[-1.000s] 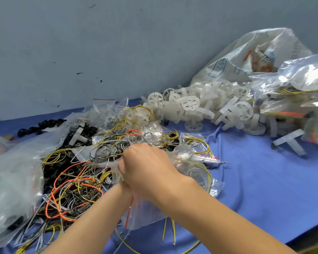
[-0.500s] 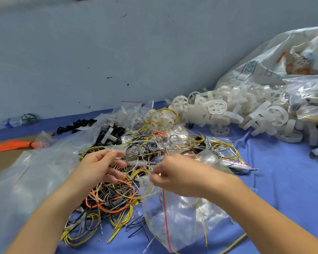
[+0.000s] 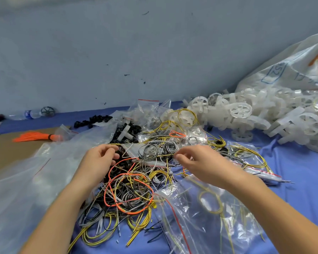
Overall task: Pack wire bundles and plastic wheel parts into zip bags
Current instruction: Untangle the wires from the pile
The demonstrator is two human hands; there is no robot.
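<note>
Blue cloth (image 3: 292,180) covers the table in the head view, and we see both hands reaching into a tangle of wire bundles (image 3: 130,191) heaped at the middle of the cloth. Our left hand (image 3: 99,160) hovers over the far left of the heap with its fingers loosely curled; we cannot tell whether it pinches a wire. Our right hand (image 3: 198,162) has thumb and forefinger brought together at the grey and black coils, and whether a strand sits between them is too small to tell.

A clear zip bag (image 3: 209,217) with a red seal line lies on the cloth under our right forearm, toward the near edge, with a yellow wire coil (image 3: 211,202) inside it. A second zip bag (image 3: 250,162) of yellow and grey wires lies just right of the heap. A large clear plastic bag (image 3: 17,189) sprawls over the left side. Empty zip bags (image 3: 147,109) stand bunched behind the heap, near black plastic parts (image 3: 92,121).

White plastic wheel parts (image 3: 246,114) pile along the far right edge, spilling from a big printed sack (image 3: 292,70) in the far right corner. An orange wire bundle (image 3: 33,136) rests on brown cardboard (image 3: 7,153) at the left edge. Bare cloth shows at the right, between the wheels and the near edge.
</note>
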